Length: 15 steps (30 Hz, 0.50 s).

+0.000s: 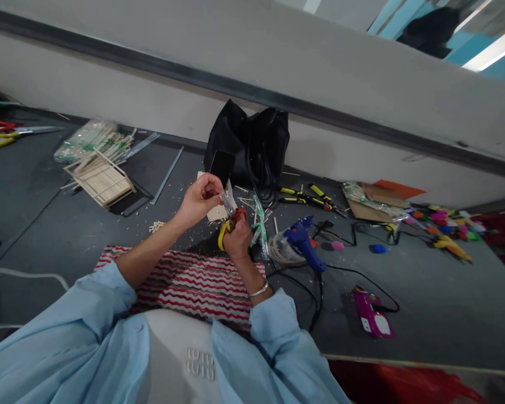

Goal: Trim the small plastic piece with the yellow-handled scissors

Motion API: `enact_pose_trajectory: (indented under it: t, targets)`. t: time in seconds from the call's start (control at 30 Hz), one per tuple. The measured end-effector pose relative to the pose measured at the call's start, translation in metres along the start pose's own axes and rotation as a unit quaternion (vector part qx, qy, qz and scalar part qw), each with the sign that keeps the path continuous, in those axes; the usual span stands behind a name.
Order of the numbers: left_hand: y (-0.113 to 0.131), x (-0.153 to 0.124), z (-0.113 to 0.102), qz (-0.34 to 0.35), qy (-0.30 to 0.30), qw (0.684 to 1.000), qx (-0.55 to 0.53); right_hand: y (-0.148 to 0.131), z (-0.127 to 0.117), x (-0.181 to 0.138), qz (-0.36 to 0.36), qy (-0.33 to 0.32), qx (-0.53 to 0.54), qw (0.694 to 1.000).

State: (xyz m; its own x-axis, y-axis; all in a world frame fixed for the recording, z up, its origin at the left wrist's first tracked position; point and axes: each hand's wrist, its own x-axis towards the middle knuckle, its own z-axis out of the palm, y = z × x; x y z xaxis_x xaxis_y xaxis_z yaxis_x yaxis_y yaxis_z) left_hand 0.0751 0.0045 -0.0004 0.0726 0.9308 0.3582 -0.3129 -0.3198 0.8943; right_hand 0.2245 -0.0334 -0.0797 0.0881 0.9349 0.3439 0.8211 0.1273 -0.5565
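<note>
**Q:** What step does the figure show?

**A:** A cut in progress, as I judge it. My right hand is clenched through the red-and-yellow handles of the scissors, blades pointing up and away from me. My left hand pinches a small pale piece at the blades; it is too small to say whether it is a stick or a scrap of wrapper.

**Q:** Where does the piece sit?

**A:** In the air above the grey surface, just beyond the striped cloth in front of me, touching or nearly touching the blades.

**Q:** What would the next move call for?

**A:** In my judgement, a steady pinch close to the cut line and fingertips kept clear of the blades.

**Q:** What lies around?

**A:** A blue glue gun to my right, a black bag behind, a stick-built frame to the left, yellow-handled pliers near the bag.
</note>
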Motion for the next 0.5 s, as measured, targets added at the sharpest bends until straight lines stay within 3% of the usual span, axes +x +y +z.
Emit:
enact_pose_trajectory:
  t: [0.5]
  targets:
    - [0.0052, 0.0012, -0.0014, -0.006, 0.009, 0.998, 0.054, 0.0009, 0.0027, 0.0004, -0.015, 0.002, 0.023, 1.0]
